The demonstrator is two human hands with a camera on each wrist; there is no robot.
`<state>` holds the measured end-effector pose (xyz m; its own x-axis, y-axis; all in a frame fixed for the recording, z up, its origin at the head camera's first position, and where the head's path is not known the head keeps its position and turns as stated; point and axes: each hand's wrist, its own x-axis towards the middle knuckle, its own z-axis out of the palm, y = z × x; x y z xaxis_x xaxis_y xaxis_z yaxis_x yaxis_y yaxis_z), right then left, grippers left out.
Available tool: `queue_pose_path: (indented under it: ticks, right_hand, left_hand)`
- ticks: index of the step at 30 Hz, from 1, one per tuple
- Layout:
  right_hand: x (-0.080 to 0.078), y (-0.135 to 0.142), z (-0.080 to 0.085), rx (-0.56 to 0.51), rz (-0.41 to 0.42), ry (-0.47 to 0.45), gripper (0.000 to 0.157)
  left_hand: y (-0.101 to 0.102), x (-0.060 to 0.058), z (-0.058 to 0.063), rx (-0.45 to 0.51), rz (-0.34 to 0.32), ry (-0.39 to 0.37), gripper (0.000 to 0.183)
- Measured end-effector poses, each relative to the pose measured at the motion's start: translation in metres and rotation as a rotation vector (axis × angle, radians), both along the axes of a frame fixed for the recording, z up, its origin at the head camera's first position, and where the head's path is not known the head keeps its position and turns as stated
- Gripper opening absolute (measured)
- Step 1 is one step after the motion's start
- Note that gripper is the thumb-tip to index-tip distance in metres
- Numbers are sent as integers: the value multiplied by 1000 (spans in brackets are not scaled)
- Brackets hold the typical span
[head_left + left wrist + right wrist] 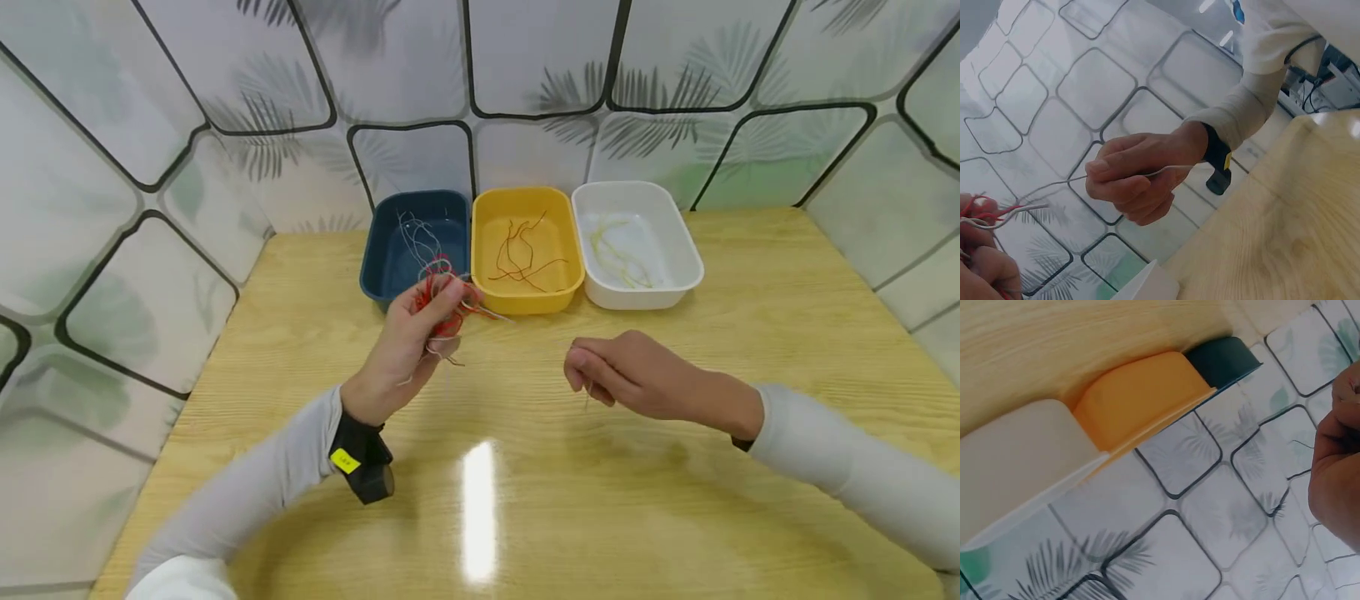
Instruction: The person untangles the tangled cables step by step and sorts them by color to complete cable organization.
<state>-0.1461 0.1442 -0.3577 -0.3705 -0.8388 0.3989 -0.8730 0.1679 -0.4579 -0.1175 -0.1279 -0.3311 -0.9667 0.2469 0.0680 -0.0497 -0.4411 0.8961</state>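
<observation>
My left hand [405, 346] holds a tangle of red and whitish strings [446, 325] between thumb and fingers, in front of the dark blue bin. Loose ends stick out to the right and below. To the right, my right hand [622, 375] is raised over the table with its fingers curled. The left wrist view shows this right hand [1138, 172] pinching a thin pale string [1175, 167], which stretches left toward the bundle. One end trails behind the fingers toward the wrist. Only part of a hand [1338, 481] enters the right wrist view, its fingertips mostly cut off.
Three bins stand side by side at the table's back: dark blue [375, 279] with pale strings, yellow [525, 304] with reddish strings, white [645, 298] with yellowish strings. A patterned wall covering [525, 67] rises behind the wooden table [540, 500].
</observation>
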Motion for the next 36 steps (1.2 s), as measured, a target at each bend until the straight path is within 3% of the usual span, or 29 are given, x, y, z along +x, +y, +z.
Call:
queue_pose_path:
  ticks: [3, 6, 10, 14, 19, 25, 28, 33, 36]
  right_hand:
    - [-5, 9, 1, -20, -3, -164, 30]
    - [-9, 15, 2, -25, 4, -296, 32]
    - [-16, 22, 2, -26, 14, -399, 34]
    - [-27, 32, 3, -28, 36, -451, 36]
    - [-39, 41, 8, -36, 50, -442, 35]
    - [-60, 49, 21, -25, -31, -370, 31]
    - [-77, 38, 33, -30, -89, -328, 31]
    - [-100, -5, 60, -75, -121, -304, 36]
    - [-112, -32, 75, -91, -151, -281, 41]
  left_hand:
    - [-4, -2, 4, 32, 106, 94, 14]
    - [-6, -5, 3, 1, 212, 204, 11]
    - [-13, -9, 1, -62, 363, 309, 12]
    - [-25, -16, 2, -63, 458, 297, 16]
    - [-40, -22, 4, -65, 477, 236, 20]
    - [-61, -26, 23, 84, 560, 190, 29]
    - [-61, -22, 28, 66, 512, 200, 24]
    - [-45, -6, 24, -157, 322, 282, 20]
    - [-39, 2, 20, -303, 226, 290, 24]
